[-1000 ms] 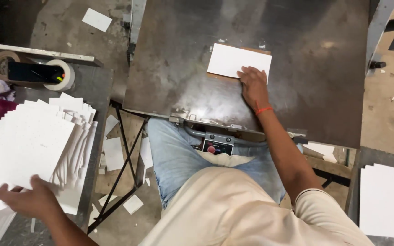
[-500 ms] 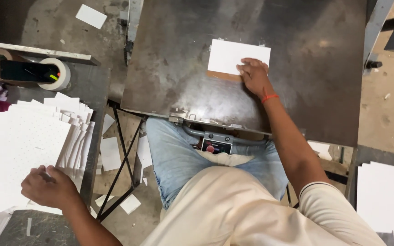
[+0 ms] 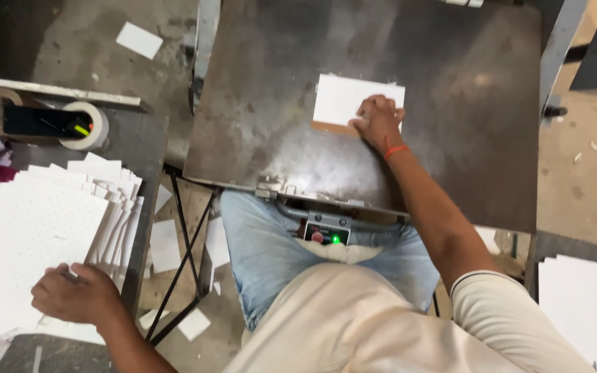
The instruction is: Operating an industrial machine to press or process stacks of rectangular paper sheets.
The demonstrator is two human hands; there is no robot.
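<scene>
My right hand (image 3: 377,122) rests on the near right corner of a white card sheet (image 3: 343,99) that lies on a brown board on the dark metal plate (image 3: 285,138) of a machine in front of me. Its fingers are curled at the sheet's edge. My left hand (image 3: 77,293) is on the near edge of a big fanned stack of white sheets (image 3: 32,228) on the table at my left, fingers bent down onto the top sheet.
Two rolls of tape (image 3: 81,124) sit behind the stack. A small control box with a red button and green light (image 3: 326,231) hangs under the plate above my lap. More white sheets (image 3: 575,304) lie at the right. Paper scraps (image 3: 164,245) litter the floor.
My left hand has slid right along the stack's near edge and settled on the top sheet. My right hand has stayed on the sheet on the plate.
</scene>
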